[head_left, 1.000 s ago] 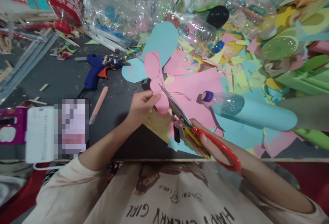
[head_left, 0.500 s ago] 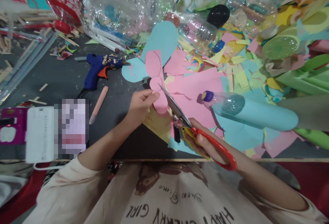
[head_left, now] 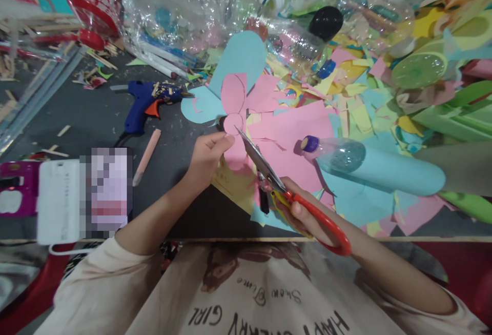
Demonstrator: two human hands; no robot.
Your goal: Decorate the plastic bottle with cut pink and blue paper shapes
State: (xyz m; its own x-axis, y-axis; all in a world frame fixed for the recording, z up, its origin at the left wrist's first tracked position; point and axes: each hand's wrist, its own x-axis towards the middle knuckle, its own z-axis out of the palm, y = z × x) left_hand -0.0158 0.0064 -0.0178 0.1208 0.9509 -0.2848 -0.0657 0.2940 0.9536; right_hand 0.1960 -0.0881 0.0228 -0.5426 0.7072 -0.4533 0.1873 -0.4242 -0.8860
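As scissors (head_left: 280,185) cross pink paper (head_left: 232,119) | cutter (head_left: 263,200), probably, beneath | glue gun (head_left: 140,105) leftward

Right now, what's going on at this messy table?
A person's left hand pinches a pink paper piece marked with drawn outlines. The right hand holds red-and-yellow-handled scissors, pointed at the small circle in the middle of the paper. I can't tell whether they touch it. A blue hot glue gun lies off to the left, and a purple-capped clear bottle lies to the right.
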